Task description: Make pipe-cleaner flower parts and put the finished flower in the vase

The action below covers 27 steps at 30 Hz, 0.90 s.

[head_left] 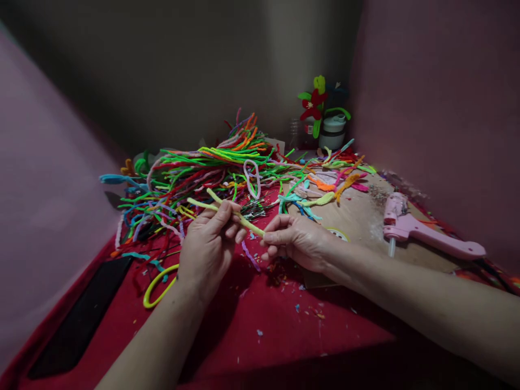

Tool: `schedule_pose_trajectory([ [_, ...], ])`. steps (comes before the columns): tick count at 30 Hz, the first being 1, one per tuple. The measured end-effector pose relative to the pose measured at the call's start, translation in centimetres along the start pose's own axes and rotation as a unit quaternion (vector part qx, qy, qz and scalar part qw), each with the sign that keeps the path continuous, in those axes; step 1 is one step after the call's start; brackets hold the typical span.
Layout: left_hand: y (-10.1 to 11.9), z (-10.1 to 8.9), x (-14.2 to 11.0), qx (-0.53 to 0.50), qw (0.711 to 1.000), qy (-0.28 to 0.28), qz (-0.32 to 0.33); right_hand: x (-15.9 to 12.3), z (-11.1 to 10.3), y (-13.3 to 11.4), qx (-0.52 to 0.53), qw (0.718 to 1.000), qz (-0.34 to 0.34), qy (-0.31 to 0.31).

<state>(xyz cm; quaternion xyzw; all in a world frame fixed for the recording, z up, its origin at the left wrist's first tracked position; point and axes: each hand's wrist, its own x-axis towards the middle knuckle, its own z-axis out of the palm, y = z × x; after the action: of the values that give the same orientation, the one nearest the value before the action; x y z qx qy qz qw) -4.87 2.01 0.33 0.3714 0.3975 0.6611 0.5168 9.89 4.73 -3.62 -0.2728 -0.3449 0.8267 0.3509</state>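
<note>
My left hand (209,244) pinches a pale yellow pipe cleaner (227,208) near its middle, where two fuzzy ends fork away to the upper left. My right hand (294,241) is closed on the same pipe cleaner's other end, fingers curled around it. Both hands hover just above a red cloth (260,325), close together. Behind them lies a big heap of coloured pipe cleaners (203,173).
A pink glue gun (422,230) lies at the right on a brown board (361,216). A pipe-cleaner flower (314,105) stands in a white jar at the back. A yellow ring (156,287) and a black flat object (81,319) lie at the left. Walls close in on both sides.
</note>
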Motion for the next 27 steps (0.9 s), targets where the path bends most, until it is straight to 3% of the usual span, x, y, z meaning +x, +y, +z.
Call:
schedule_pose_trajectory([
  [2, -0.2, -0.1, -0.1, 0.009, 1.000, -0.006, -0.001, 0.1, -0.1, 0.0, 0.004, 1.000, -0.010, 0.018],
  [6, -0.9, -0.2, -0.6, 0.105, 0.988, -0.068, -0.091, 0.1, -0.2, -0.1, -0.001, 0.999, -0.026, 0.036],
  [8, -1.2, 0.0, -0.8, 0.162, 0.977, -0.095, -0.104, 0.0, -0.2, -0.1, -0.008, 0.999, -0.017, 0.026],
  [12, -1.0, 0.1, -0.8, 0.173, 0.980, -0.060, -0.078, -0.1, -0.4, -0.6, 0.013, 0.999, 0.026, -0.023],
  [16, -0.6, -0.2, -0.3, 0.124, 0.985, -0.052, -0.105, 0.1, -0.9, -1.2, 0.042, 0.979, 0.167, -0.111],
  [18, -0.6, -0.4, -0.2, 0.113, 0.984, -0.064, -0.122, 0.1, -1.2, -1.2, 0.051, 0.964, 0.206, -0.158],
  [22, -0.7, -0.3, -0.3, 0.108, 0.984, -0.072, -0.120, 0.1, -1.5, -0.8, 0.058, 0.962, 0.192, -0.183],
  [27, -0.9, 0.1, -0.6, 0.120, 0.987, -0.017, -0.107, 0.1, -1.0, -0.6, 0.058, 0.974, 0.157, -0.153],
])
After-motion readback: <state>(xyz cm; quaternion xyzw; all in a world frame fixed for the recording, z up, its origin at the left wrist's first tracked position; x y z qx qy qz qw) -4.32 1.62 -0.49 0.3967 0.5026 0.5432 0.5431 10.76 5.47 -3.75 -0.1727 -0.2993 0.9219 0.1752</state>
